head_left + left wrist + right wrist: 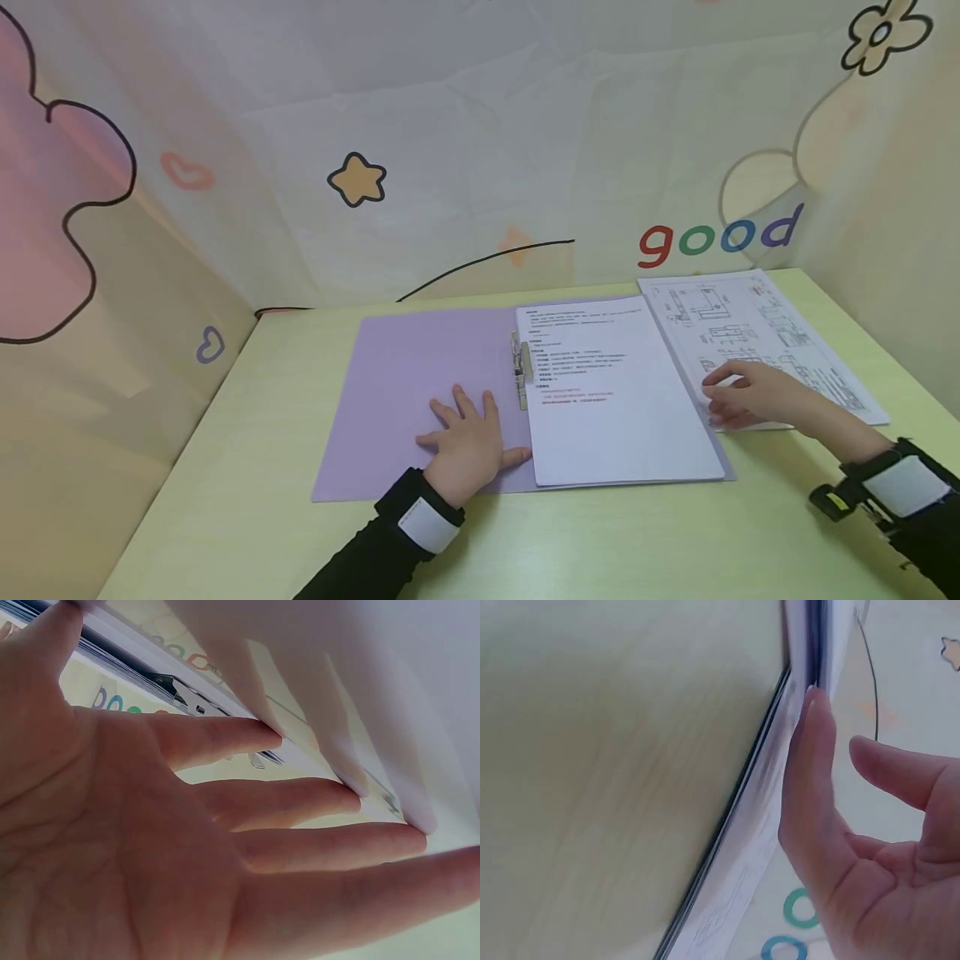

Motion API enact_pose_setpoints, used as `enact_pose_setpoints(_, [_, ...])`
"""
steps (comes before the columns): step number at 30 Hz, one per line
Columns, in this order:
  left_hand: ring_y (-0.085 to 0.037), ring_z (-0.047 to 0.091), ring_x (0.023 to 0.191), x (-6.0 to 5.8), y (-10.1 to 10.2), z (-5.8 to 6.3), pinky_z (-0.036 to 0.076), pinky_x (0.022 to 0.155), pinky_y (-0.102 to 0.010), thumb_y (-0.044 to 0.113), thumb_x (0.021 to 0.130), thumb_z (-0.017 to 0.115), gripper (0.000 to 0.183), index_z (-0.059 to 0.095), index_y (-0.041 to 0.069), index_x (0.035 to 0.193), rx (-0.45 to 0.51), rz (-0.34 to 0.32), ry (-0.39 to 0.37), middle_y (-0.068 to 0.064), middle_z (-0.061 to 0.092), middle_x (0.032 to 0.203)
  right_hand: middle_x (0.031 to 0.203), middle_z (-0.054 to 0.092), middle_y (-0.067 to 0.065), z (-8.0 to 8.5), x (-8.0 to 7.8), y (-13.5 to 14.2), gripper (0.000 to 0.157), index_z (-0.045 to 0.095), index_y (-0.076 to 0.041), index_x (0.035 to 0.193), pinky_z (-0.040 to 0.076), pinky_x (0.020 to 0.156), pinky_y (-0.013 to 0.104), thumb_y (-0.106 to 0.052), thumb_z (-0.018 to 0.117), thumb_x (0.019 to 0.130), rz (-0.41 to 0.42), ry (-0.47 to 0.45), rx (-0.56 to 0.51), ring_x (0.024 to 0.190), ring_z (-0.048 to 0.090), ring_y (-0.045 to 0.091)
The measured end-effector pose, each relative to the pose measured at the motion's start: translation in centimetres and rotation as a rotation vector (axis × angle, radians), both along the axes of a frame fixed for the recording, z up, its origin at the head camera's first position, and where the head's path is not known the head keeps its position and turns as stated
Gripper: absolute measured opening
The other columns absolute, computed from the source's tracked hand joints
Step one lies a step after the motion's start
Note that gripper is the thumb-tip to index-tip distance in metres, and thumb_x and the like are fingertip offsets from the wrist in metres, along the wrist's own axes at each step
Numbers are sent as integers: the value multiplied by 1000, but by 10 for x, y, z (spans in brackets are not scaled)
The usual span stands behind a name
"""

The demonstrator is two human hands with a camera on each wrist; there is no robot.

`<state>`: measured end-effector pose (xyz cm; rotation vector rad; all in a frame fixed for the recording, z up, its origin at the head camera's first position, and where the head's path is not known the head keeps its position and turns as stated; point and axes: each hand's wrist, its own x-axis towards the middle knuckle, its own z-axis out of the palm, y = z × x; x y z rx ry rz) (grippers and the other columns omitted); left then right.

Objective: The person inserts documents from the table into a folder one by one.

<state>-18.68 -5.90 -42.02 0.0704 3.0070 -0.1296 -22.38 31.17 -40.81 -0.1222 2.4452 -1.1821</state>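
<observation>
the left hand (467,446) lay splayed on the folder (408,358), the right hand (761,394) loosely bent, neither gripping anything; a sideways nudge could have skewed the printed sheets (622,442).

Pale wood-grain tabletop (240,442) lies open left of the flat purple folder (420,350) and, nearer, between the two black sleeves (367,554). The patterned pale wall (480,167) closes the far side. Spread left fingers (465,405) and a silver metal clip (524,371) obstruct the folder; right fingers (731,398) block the near end of the narrow strip between printed white pages (630,442) and white drawing sheets (735,312).
</observation>
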Motion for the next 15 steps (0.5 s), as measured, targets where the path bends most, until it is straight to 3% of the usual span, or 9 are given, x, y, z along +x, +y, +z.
enact_pose_setpoints(8, [-58,30,127,2,0,-2,42,76,-69,78,71,54,102,36,14,147,8,-6,5,-30,27,147,83,61,4,0,-16,48,43,53,11,112,51,61,30,-26,60,91,-46,119,258,72,58,16])
enact_pose_setpoints(15, [-58,31,126,3,2,-4,42,75,-69,79,70,53,102,36,14,147,-7,-16,5,-30,28,147,83,60,11,-3,-21,77,48,52,13,109,49,61,32,-29,63,89,-102,131,349,71,55,18])
